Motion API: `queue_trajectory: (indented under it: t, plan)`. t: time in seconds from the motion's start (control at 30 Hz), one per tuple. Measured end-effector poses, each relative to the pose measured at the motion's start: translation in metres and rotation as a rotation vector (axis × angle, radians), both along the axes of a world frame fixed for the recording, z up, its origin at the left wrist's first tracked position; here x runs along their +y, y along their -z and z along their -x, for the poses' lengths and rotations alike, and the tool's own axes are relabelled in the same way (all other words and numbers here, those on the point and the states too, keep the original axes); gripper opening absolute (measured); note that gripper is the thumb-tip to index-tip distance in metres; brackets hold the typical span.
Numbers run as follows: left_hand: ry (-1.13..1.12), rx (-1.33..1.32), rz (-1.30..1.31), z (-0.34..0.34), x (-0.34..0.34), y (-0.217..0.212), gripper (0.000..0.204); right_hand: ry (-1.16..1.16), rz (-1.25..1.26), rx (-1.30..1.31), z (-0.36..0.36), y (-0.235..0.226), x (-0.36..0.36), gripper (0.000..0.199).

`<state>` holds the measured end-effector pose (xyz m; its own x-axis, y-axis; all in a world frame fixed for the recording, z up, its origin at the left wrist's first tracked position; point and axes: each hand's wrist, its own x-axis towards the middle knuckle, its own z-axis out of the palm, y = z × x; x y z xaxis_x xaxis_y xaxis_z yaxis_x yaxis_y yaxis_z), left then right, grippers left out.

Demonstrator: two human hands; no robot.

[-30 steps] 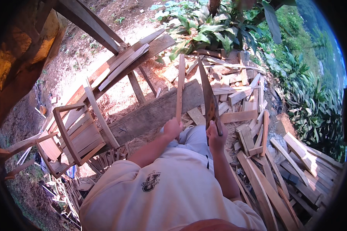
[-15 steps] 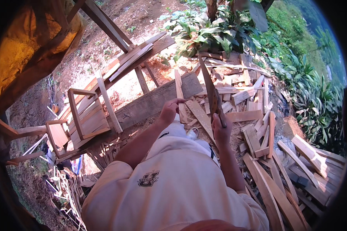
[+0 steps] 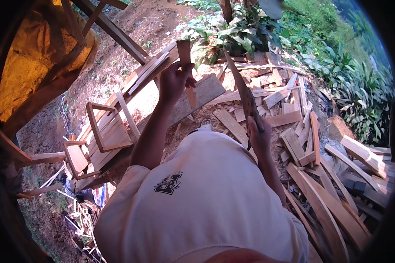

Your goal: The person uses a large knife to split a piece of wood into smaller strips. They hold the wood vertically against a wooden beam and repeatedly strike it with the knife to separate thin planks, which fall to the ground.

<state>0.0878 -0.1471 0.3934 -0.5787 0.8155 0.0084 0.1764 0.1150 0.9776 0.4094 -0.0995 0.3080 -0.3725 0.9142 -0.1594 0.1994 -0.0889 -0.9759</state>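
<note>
Wooden offcuts [image 3: 286, 119] litter the ground ahead and right, so footing looks tight. Chunky plank [image 3: 208, 93] on the left. Right hand [image 3: 258, 136] wraps a long bladed tool [image 3: 240, 85]; left hand [image 3: 174, 83], fingers partly curled, grips a wood strip [image 3: 184, 52] raised upright, probably checking it. Moving either calls for keeping them well apart.
</note>
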Motion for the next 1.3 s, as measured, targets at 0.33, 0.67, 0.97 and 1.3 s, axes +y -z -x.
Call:
queue_trajectory:
  t: [0.33,0.67,0.97,1.3]
  plan:
    - [-0.056,0.617,0.03,0.011,-0.022,0.021,0.019,-0.068,-0.031,0.044,0.017,-0.007,0.002,0.025]
    - [0.037,0.015,-0.24,0.038,-0.011,0.02,0.019,-0.164,-0.092,-0.041,0.023,-0.011,0.008,0.028]
    - [0.234,0.077,-0.257,0.045,0.013,-0.005,0.038,-0.245,-0.026,-0.096,0.022,0.0,0.016,0.025]
    - [0.243,-0.208,-0.445,0.041,0.021,0.018,0.048,-0.458,-0.009,0.018,0.067,0.006,0.019,0.019]
